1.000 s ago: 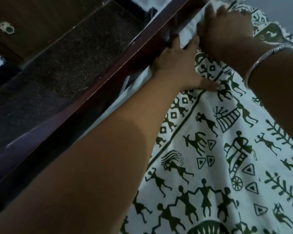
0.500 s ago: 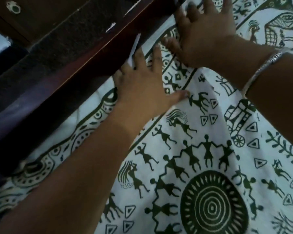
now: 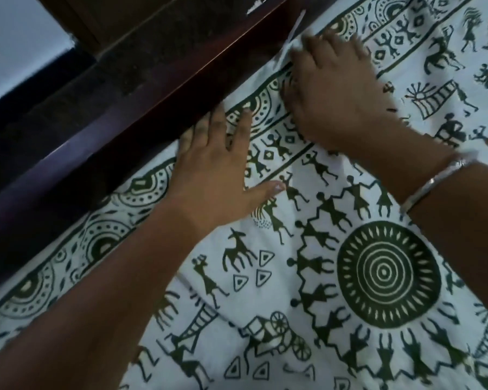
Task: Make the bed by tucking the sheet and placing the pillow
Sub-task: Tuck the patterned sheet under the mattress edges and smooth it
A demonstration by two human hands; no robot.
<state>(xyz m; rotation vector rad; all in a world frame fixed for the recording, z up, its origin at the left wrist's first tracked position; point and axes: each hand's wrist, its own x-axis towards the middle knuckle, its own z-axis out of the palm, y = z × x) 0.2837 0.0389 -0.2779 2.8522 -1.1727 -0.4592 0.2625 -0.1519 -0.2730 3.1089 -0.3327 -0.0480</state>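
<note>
Tucking step, on the side of the bed that runs against the dark wooden side rail [image 3: 141, 108].

Left hand [image 3: 212, 175]: palm down and flat on the printed sheet [image 3: 265, 299], fingers straight, thumb spread wide toward the bed's middle. Fingertips sit right at the seam where the sheet's border meets the rail. Nothing is gripped. It looks placed to pin the cloth and push the edge down into the gap.

Right hand [image 3: 335, 91]: further along the same edge, just beside the left hand, also palm down on the sheet's border with fingers reaching toward the rail. It looks spread, not closed on cloth, though motion blur smears the fingertips, so that is not fully certain. A silver bangle [image 3: 423, 190] is on that wrist. A thin white strip [image 3: 295, 29] stands at the rail just beyond the fingertips; I can't tell what it is.

The sheet lies spread over the bed, its patterned border running along the rail, with the round medallion print [image 3: 386, 273] well in from the edge. There are a few soft creases near the lower middle. Near the hands the border lies on top of the bed, so my read is that the tuck here is only partly done.

Pillow is not in view, so that part of the task looks undone.

Likely next: work along the rail edge, pressing the cloth down. Risk: pulling the print crooked.
</note>
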